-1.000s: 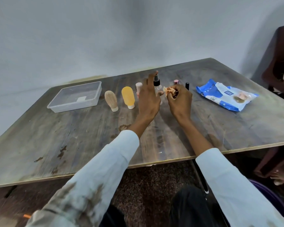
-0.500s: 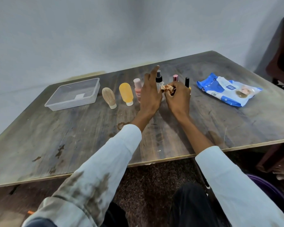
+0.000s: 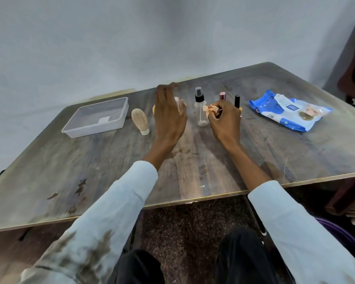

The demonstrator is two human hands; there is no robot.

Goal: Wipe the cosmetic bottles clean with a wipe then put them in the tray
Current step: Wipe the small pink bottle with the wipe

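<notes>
A: Head view: what are the hands doing?
B: Left hand (image 3: 169, 117) hovers with fingers spread, holding nothing; right hand (image 3: 223, 119) pinches a crumpled wipe (image 3: 212, 108).
A: The bottles?
B: Spray bottle (image 3: 200, 108) stands beside the wipe; clear tray (image 3: 98, 116) sits far left.

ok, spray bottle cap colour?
Black cap on the clear spray bottle, clearest in the head view.

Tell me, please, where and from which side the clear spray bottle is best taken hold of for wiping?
Probably round the clear spray bottle's body below the black pump, coming from its left. It stands upright with an open gap on that side, where the left hand hovers open; the right hand, holding the wipe, crowds its right.
</notes>
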